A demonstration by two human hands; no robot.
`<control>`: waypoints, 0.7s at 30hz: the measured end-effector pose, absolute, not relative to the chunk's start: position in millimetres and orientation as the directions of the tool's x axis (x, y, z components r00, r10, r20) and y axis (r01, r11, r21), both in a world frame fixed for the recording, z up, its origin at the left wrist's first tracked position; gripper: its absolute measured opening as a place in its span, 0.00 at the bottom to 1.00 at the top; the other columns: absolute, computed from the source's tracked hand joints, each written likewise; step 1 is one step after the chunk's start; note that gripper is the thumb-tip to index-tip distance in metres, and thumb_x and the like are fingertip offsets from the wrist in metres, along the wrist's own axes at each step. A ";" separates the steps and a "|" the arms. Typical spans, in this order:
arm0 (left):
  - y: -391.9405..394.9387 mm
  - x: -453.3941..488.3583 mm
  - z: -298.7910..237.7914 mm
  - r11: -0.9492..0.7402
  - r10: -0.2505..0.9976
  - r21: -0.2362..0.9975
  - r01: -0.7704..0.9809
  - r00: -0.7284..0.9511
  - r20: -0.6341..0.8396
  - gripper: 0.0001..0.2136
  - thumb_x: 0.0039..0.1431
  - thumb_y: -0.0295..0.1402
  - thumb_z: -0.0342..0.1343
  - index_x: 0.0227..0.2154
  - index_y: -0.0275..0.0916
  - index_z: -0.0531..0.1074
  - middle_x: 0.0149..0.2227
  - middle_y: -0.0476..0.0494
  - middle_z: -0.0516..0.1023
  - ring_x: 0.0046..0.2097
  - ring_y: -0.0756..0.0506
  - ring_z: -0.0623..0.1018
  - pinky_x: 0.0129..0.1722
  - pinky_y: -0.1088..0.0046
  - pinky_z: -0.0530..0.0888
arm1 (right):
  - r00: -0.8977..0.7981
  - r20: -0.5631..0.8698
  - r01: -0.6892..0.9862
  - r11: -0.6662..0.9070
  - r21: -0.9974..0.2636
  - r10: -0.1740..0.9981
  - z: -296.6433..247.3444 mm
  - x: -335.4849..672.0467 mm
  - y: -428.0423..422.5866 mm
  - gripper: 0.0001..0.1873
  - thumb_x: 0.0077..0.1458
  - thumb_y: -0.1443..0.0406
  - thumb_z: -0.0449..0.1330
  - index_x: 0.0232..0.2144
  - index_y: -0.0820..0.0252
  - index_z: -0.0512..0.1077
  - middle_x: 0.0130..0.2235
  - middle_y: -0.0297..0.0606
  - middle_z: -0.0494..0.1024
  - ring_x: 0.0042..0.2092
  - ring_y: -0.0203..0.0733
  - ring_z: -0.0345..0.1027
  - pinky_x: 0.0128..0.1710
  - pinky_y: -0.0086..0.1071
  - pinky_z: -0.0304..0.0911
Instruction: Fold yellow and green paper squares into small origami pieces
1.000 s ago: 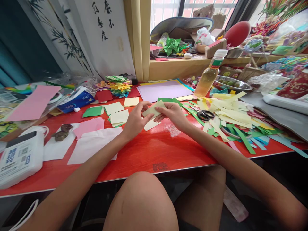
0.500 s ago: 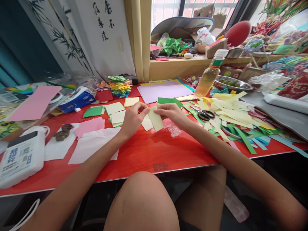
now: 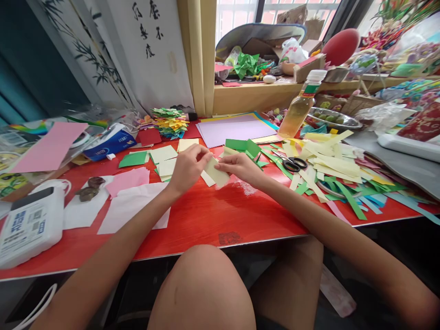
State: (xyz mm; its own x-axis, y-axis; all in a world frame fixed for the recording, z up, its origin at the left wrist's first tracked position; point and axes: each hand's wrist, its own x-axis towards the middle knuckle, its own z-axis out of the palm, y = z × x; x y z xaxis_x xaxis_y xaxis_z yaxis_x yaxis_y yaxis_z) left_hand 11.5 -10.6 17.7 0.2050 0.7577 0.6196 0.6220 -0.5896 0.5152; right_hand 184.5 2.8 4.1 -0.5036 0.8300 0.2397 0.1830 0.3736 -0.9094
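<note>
Both my hands meet over the middle of the red table (image 3: 213,215). My left hand (image 3: 185,167) and my right hand (image 3: 240,166) each pinch one end of a folded pale yellow paper piece (image 3: 217,173), held just above the tabletop. Another pale yellow piece (image 3: 207,179) lies flat under it. More yellow squares (image 3: 165,158) and green squares (image 3: 132,159) lie to the left. Green paper (image 3: 242,145) sits just behind my right hand.
Black-handled scissors (image 3: 294,164) lie on a heap of yellow, green and blue paper strips (image 3: 330,169) at the right. A bottle of yellowish liquid (image 3: 300,106), a lilac sheet (image 3: 233,128), a stack of folded pieces (image 3: 169,122), pink papers (image 3: 127,179) and a white box (image 3: 29,224) surround.
The yellow piece was turned from lying across between my hands to hanging lower and tilted, and both hands shifted slightly left and down toward the table.
</note>
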 end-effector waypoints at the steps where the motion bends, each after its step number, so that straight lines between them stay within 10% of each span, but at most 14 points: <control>1: -8.5 8.7 19.1 -0.571 0.758 0.527 0.629 0.159 0.633 0.07 0.56 0.32 0.49 0.27 0.37 0.69 0.29 0.49 0.72 0.31 0.51 0.70 0.32 0.76 0.65 | -0.518 0.228 0.150 0.351 -0.924 0.824 4.4 184.6 2.9 0.15 0.51 0.57 0.57 0.24 0.65 0.72 0.25 0.36 0.73 0.28 0.34 0.68 0.28 0.28 0.65; 13: 7.8 -7.7 16.0 -0.417 0.812 0.672 0.612 -0.082 0.578 0.08 0.56 0.36 0.48 0.29 0.38 0.68 0.26 0.50 0.70 0.28 0.51 0.69 0.29 0.75 0.65 | -0.258 0.252 0.300 0.325 -0.897 0.933 8.7 196.7 10.7 0.15 0.54 0.62 0.51 0.20 0.64 0.67 0.19 0.36 0.72 0.19 0.32 0.65 0.20 0.25 0.61; 21: 9.6 1.7 -16.1 -0.520 0.852 0.289 0.804 0.460 0.251 0.18 0.54 0.39 0.50 0.44 0.33 0.65 0.47 0.37 0.68 0.49 0.41 0.66 0.49 0.63 0.63 | -0.122 0.491 0.806 0.374 -0.458 0.863 10.7 204.9 18.8 0.27 0.55 0.54 0.50 0.10 0.61 0.57 0.11 0.31 0.60 0.17 0.29 0.50 0.21 0.27 0.46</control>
State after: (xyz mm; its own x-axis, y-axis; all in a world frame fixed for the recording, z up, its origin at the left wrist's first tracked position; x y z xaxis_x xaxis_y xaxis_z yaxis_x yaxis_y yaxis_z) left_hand 1.7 9.6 -16.1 0.4603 0.8516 0.2510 0.8038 -0.5198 0.2895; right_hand 204.9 18.8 10.7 -0.1218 0.8628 0.4906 0.8061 0.3744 -0.4582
